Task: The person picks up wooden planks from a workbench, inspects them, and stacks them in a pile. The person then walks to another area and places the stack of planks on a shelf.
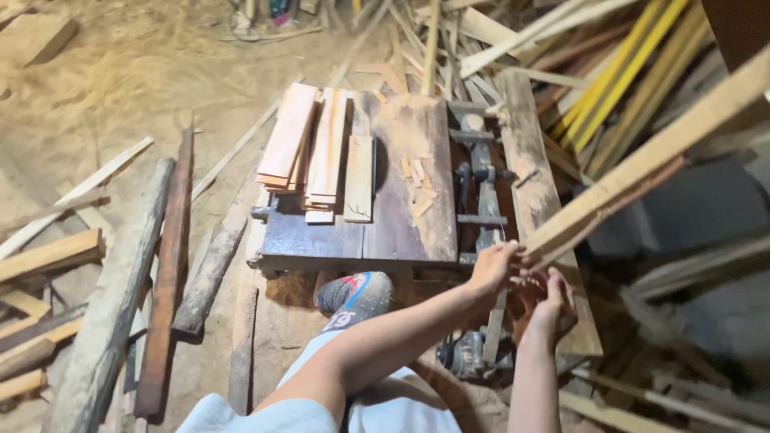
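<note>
Long wooden plank [642, 172] held at near end, long axis diagonal, pointing up and away to the right from the desk [401, 216], far end out of frame at upper right. Near end just off the desk's right front corner, above a weathered board [525, 160] lying along the desk's right side. Left hand [496, 266] reaching across, arm extended from lower left, fingers curled around the plank's end from the desk side. Right hand [553, 303] just below and right of it, forearm rising straight up from bottom edge, palm up, fingers cupped under the plank end; full closure hard to tell. Stack of thin reddish slats [313, 148] on the desk's left half, long axes running away from the person. Wood chips [417, 180] scattered mid-desk. Metal sliding mechanism [481, 180] along the desk's right edge. Small motor [465, 357] below the desk's front right. Socked foot [353, 293] against the desk's front edge. Scrap timber [112, 281] lying left of the desk on sawdust floor [144, 72].
</note>
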Available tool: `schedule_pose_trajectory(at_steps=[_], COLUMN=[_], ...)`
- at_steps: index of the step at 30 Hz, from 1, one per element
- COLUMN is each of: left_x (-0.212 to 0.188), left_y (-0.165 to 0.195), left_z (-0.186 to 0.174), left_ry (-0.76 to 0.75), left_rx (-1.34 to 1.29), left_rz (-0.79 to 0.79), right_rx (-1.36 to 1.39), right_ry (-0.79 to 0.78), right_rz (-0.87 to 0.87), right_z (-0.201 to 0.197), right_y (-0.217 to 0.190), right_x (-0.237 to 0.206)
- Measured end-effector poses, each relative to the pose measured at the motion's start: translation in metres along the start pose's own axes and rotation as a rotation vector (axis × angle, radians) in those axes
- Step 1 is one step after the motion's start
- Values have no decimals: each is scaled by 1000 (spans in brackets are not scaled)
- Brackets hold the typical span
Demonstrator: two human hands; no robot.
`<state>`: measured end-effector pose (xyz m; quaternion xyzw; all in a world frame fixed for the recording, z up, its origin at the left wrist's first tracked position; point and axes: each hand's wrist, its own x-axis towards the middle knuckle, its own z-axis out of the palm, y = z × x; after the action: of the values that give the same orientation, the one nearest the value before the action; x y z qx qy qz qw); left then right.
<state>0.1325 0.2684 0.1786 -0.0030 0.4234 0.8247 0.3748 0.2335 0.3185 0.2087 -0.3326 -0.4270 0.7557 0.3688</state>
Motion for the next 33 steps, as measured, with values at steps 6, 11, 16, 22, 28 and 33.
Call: schedule_pose_trajectory(at_steps=[6,11,16,22,28,33], left_x=[-6,2,7,-7,-22,-26], left_y=[6,14,35,73,95,108], left_z=[0,40,111,174,186,168], left_ry=[-42,-85,-144,-272,-328,-302], left_rx=[-98,176,105,127,195,229], left_rz=[59,121,57,76,127,146], right_rx=[-170,-117,-33,-197,-798,-561], right_ry=[24,28,0,65,340,158], right_rz=[-61,-215,-460,-855,-1597,-1485], right_z=[-11,-19,-10,23,50,56], right_y=[7,-18,-90,-216,-310,-318], right_x=[37,98,145,184,215,254])
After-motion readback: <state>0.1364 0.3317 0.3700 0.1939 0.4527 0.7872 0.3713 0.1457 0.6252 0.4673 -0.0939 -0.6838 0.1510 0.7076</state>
